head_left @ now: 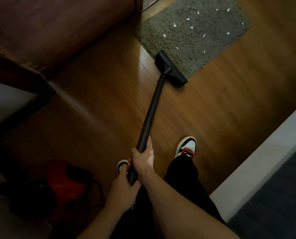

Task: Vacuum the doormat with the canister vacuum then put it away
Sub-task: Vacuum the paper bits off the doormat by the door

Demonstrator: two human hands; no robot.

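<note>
Evidently early: right hand (143, 160) and left hand (122, 186) both grip the wand (149, 114), stacked for push and steering, floor head (171, 69) on the doormat (204, 42) near corner (white scraps (174, 24) lie beyond), red canister (66, 183) trailing left.

Trousers (183, 180): the person is wearing loose black trousers, and the cloth is falling over the ankle onto the top of the shoe.
Right shoe (188, 144): a low trainer is showing a white upper, a black band round the toe and a red patch at the tongue.
Left shoe (121, 165): only a white toe with a black curve is showing.
Arms: the left forearm (100, 219) and right forearm (178, 204) are going bare down to the lower edge.
Grips: the left grip (124, 185) and right grip (143, 159) are going bare too.
</note>
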